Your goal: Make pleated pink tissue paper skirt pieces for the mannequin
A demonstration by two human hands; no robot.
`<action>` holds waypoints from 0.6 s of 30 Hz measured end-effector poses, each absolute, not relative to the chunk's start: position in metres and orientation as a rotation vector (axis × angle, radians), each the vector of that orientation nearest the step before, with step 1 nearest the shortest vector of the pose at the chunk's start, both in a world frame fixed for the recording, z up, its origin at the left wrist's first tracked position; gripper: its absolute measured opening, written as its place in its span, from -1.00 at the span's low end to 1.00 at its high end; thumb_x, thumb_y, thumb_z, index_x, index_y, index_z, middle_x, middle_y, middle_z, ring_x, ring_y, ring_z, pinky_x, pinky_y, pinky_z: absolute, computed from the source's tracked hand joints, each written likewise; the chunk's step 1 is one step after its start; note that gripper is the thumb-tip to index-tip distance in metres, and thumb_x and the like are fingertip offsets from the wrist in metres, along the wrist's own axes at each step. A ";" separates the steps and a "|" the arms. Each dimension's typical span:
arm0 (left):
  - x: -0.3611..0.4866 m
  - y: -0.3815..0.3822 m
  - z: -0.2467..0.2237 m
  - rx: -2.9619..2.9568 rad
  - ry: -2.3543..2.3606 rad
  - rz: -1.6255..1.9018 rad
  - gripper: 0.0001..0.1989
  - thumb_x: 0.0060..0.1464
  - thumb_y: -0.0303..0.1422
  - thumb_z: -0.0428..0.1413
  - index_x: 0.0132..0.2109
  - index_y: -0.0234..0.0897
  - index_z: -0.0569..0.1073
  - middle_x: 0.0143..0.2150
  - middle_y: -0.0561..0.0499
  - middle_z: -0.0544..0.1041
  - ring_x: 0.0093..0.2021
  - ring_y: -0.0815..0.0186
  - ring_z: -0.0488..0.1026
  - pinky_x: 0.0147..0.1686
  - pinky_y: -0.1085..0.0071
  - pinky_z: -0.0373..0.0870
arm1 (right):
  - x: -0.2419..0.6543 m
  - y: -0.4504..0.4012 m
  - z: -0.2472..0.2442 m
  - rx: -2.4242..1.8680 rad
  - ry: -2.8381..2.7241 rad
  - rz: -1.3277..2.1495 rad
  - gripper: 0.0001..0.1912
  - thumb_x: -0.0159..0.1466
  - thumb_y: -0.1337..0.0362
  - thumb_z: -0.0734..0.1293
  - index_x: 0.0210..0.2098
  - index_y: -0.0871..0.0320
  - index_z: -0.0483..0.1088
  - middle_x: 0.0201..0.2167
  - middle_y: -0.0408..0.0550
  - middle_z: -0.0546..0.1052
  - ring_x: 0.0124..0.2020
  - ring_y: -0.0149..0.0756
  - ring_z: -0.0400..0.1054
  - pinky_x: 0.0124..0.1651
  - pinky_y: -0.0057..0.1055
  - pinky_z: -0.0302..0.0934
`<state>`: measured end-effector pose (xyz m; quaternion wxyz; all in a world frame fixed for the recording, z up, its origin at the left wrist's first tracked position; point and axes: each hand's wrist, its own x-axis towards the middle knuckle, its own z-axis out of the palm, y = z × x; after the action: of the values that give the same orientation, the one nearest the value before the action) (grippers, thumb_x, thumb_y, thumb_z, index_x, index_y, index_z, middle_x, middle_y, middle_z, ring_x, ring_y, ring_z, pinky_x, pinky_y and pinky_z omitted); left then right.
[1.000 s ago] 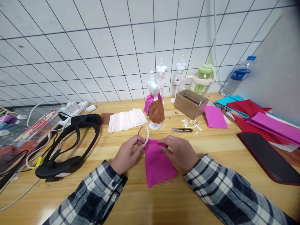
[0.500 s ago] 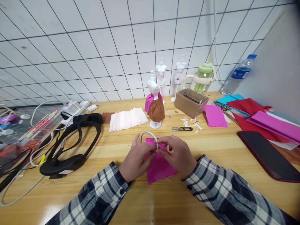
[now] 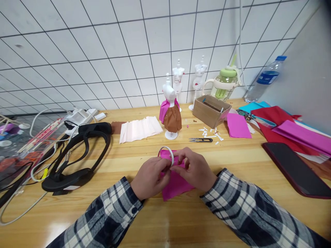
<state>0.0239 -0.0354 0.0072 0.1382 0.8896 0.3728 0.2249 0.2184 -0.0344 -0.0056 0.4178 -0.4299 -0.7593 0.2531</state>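
Note:
Between my hands a narrow white strip [image 3: 170, 151] is bent into an arch above a magenta paper sheet [image 3: 177, 184] lying on the table. My left hand [image 3: 152, 175] pinches the strip, its fingertips close to my right hand's. With thumb and index finger near the strip's right side, my right hand [image 3: 195, 168] is closed; whether it grips the strip is hidden. Just beyond stands a small white mannequin [image 3: 169, 92] with a magenta cape and a brown skirt [image 3: 172, 119]. Black thread snips [image 3: 201, 140] lie to its right beside white scraps [image 3: 218, 136].
At the left lie a black headset [image 3: 89, 156], cables and a pale pleated sheet [image 3: 141, 129]. Two bare mannequins, a cardboard box [image 3: 210, 112], a green-lidded cup [image 3: 226, 82] and a bottle [image 3: 266, 81] stand behind. Coloured sheets and a phone [image 3: 297, 168] lie at the right.
The strip's arch has narrowed and turned, and my left index finger has curled in. My right fingers have shifted slightly. The whole view has moved a little.

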 end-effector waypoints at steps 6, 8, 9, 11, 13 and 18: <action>0.023 -0.036 0.009 2.556 1.059 0.682 -0.90 0.21 -0.44 -0.08 -0.20 -0.24 0.32 -0.40 0.02 0.42 -0.39 0.29 0.33 -0.37 0.40 0.22 | 0.219 -0.036 -0.004 -0.993 -1.879 0.570 -0.81 0.24 0.18 0.40 -0.17 0.08 0.43 -0.33 -0.13 0.56 -0.40 -0.37 0.40 -0.32 -0.43 0.27; 0.022 -0.036 0.010 2.540 1.050 0.699 -0.87 0.24 -0.42 -0.09 -0.16 -0.24 0.35 -0.36 -0.01 0.45 -0.35 0.28 0.36 -0.34 0.39 0.24 | 0.219 -0.036 -0.004 -0.962 -1.858 0.548 -0.87 0.27 0.21 0.38 -0.20 0.08 0.45 -0.36 -0.14 0.57 -0.42 -0.38 0.41 -0.32 -0.44 0.27; 0.022 -0.037 0.011 2.535 1.052 0.702 -0.86 0.25 -0.41 -0.09 -0.14 -0.24 0.36 -0.35 -0.01 0.46 -0.34 0.28 0.37 -0.33 0.39 0.25 | 0.219 -0.036 -0.003 -0.948 -1.853 0.543 -0.90 0.28 0.23 0.37 -0.21 0.08 0.45 -0.37 -0.15 0.57 -0.42 -0.39 0.40 -0.31 -0.45 0.27; 0.021 -0.037 0.011 2.530 1.070 0.699 -0.84 0.26 -0.40 -0.09 -0.13 -0.24 0.38 -0.37 0.00 0.46 -0.35 0.28 0.37 -0.33 0.38 0.24 | 0.220 -0.036 -0.002 -0.924 -1.861 0.520 -0.95 0.29 0.28 0.35 -0.25 0.08 0.47 -0.39 -0.15 0.54 -0.41 -0.40 0.39 -0.31 -0.45 0.25; 0.021 -0.036 0.011 2.519 1.108 0.692 -0.84 0.25 -0.39 -0.08 -0.20 -0.25 0.40 -0.42 0.02 0.44 -0.40 0.30 0.34 -0.37 0.38 0.21 | 0.220 -0.036 0.000 -0.914 -1.881 0.488 -0.96 0.28 0.30 0.35 -0.30 0.09 0.47 -0.42 -0.14 0.50 -0.38 -0.38 0.37 -0.31 -0.45 0.23; 0.025 -0.038 0.013 2.375 1.168 0.774 -0.79 0.22 -0.36 -0.07 -0.32 -0.24 0.41 -0.49 0.05 0.41 -0.42 0.31 0.31 -0.35 0.37 0.19 | 0.218 -0.039 0.001 -0.900 -2.004 0.464 -0.88 0.34 0.31 0.25 -0.33 0.12 0.39 -0.37 -0.10 0.44 -0.32 -0.33 0.33 -0.27 -0.41 0.20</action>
<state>0.0252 -0.0380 0.0134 0.1908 0.8454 0.4158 0.2757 0.2176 -0.0391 0.0007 0.4335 -0.3613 -0.8043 0.1862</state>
